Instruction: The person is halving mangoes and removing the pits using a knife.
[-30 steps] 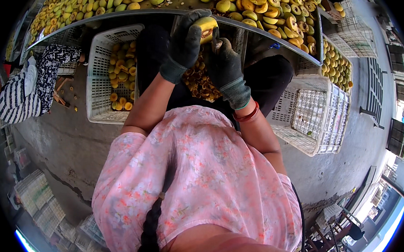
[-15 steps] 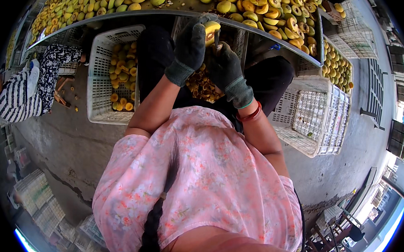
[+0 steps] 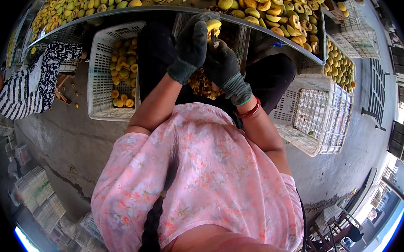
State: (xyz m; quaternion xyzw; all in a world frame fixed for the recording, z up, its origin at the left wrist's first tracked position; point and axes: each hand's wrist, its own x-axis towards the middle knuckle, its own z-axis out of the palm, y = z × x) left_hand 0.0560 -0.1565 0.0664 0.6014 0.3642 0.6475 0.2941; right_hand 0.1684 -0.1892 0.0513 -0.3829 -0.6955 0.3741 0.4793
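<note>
Both of my hands wear dark knitted gloves and meet just below the near edge of a table heaped with fruit. My left hand is closed round a cut yellow fruit, with its cut face toward my right hand. My right hand is closed on a small dark-tipped tool, its end at the fruit's cut face. Glove and fruit hide the tool's exact shape. Under my hands, between my knees, a crate holds brownish fruit scraps.
A white plastic crate with cut fruit stands left of my legs, another white crate on the right. Beyond that one, a crate is full of yellow-green fruit. At the far left sits a person in striped clothing.
My hands stay together at the fruit, with the tool's end shifted slightly against it. The whole view has moved a little. At the left, the other person's arm has shifted.
</note>
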